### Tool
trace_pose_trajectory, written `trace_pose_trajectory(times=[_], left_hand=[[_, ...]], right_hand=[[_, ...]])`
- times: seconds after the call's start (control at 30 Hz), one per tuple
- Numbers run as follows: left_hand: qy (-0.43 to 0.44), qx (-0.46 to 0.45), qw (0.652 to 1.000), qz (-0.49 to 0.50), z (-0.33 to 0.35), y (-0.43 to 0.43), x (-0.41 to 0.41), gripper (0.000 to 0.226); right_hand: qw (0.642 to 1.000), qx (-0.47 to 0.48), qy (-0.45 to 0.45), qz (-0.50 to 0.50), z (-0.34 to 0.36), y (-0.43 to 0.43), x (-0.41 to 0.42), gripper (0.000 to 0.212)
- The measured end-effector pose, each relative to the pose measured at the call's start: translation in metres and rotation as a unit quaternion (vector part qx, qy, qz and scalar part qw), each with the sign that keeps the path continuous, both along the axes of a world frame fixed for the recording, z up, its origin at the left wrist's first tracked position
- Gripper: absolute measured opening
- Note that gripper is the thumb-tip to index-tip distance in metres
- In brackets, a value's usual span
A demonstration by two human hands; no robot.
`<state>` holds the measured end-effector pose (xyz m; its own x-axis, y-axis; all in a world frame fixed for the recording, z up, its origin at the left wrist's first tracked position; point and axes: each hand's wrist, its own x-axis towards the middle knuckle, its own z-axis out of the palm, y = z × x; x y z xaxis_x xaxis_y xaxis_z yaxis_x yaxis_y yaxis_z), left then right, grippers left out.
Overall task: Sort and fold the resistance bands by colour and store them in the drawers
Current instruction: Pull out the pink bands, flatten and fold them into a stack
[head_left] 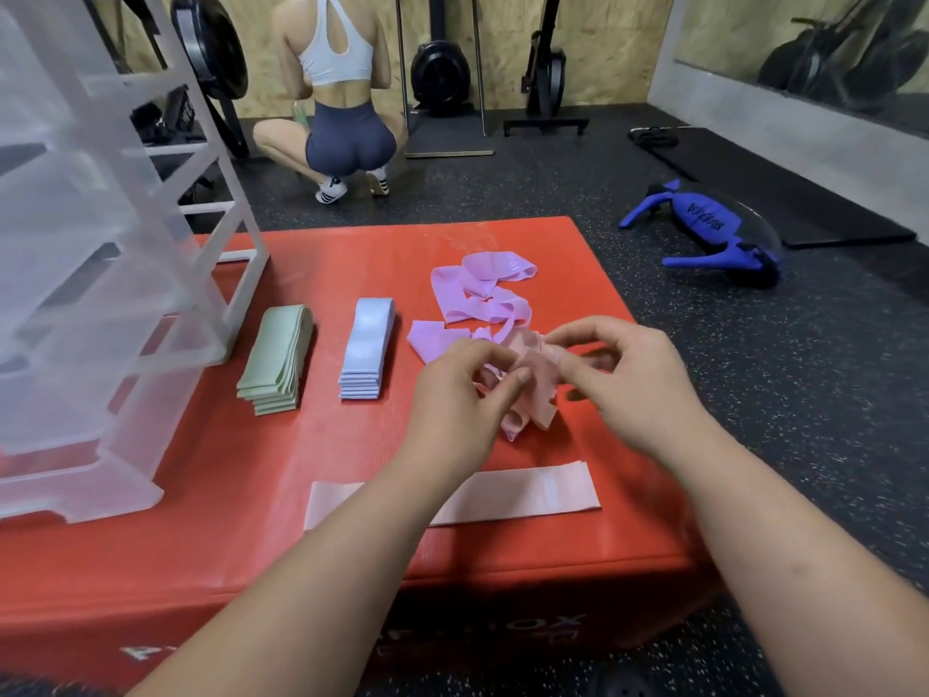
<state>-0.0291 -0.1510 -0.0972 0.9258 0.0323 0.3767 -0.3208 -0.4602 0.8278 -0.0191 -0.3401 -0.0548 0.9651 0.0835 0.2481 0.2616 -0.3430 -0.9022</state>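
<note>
Both grips closed on one crumpled pink band (534, 394) over the red bench (226, 495), frame centre: left grip (452, 389) pinching the folds from 9 o'clock, right grip (623, 374) pinching the top edge from 3 o'clock. Cannot tell whether the band's lower end touches the bench. Second pink band (528, 490) flat on the bench at 6 o'clock of the grips, partly hidden by the left forearm. Loose purple bands (482, 299) heaped at 12 o'clock, just beside the held one. Folded light-blue stack (364, 354) at 9 o'clock, folded green stack (279, 364) further out at 9, apart from each other. Translucent drawer unit (75, 244) on the bench at 10 o'clock. White lettering on the bench's front face at 6 o'clock, upside down, only "OX" legible. Print on blue floor gear (704, 228) at 2 o'clock, unreadable. Small mark on the top purple band, too small to read.
</note>
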Motion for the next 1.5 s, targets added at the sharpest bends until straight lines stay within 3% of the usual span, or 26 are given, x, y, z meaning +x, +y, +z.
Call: trace_pose_trajectory(times=[0.13, 0.23, 0.37, 0.47, 0.53, 0.67, 0.83, 0.93, 1.0, 1.07, 1.3, 1.4, 1.5], left_hand=[[0.011, -0.051, 0.998, 0.018, -0.003, 0.003, 0.008, 0.007], [0.036, -0.060, 0.997, -0.028, -0.007, 0.001, 0.008, 0.016], [0.060, -0.077, 0.992, -0.074, -0.006, -0.001, 0.006, 0.012], [0.065, -0.088, 0.991, -0.082, -0.006, 0.003, 0.007, 0.006], [0.060, -0.091, 0.992, -0.064, -0.006, 0.006, 0.009, 0.008], [0.016, -0.052, 0.998, -0.041, 0.008, 0.008, 0.007, 0.026], [0.029, -0.020, 0.989, -0.146, 0.014, 0.004, 0.007, 0.041], [0.067, -0.020, 0.986, -0.153, 0.007, 0.006, 0.011, 0.028], [0.062, 0.034, 0.987, -0.142, 0.001, 0.010, 0.014, 0.014], [0.052, 0.105, 0.984, -0.134, -0.003, 0.017, 0.017, 0.002], [0.018, 0.215, 0.976, -0.035, -0.015, 0.040, 0.031, 0.007], [0.013, 0.184, 0.983, -0.011, -0.014, 0.047, 0.034, 0.005], [0.052, 0.105, 0.993, -0.011, -0.007, 0.054, 0.036, 0.007]], right_hand=[[0.988, 0.019, 0.152, -0.012, -0.002, 0.000, 0.004, 0.019], [0.980, 0.033, 0.196, 0.028, -0.002, 0.005, 0.000, 0.033], [0.987, 0.040, 0.157, 0.000, 0.000, 0.003, 0.003, 0.028], [0.994, 0.027, 0.085, -0.064, -0.004, -0.005, 0.012, 0.002], [0.997, 0.002, 0.024, -0.078, -0.001, -0.009, 0.015, 0.017], [0.997, -0.017, -0.069, -0.005, 0.016, -0.007, 0.010, 0.025], [0.994, -0.046, -0.050, 0.082, 0.013, -0.002, 0.002, 0.028], [0.991, -0.089, -0.076, 0.068, 0.008, -0.003, 0.001, 0.033], [0.990, -0.092, -0.087, 0.056, 0.008, -0.005, 0.001, 0.034], [0.993, -0.064, -0.087, 0.051, 0.008, -0.007, 0.001, 0.034], [0.980, 0.097, -0.168, -0.050, 0.024, -0.013, -0.003, 0.028], [0.973, 0.123, -0.161, -0.114, 0.025, -0.025, 0.002, 0.030], [0.977, 0.121, -0.073, -0.161, 0.013, -0.040, 0.009, 0.029]])
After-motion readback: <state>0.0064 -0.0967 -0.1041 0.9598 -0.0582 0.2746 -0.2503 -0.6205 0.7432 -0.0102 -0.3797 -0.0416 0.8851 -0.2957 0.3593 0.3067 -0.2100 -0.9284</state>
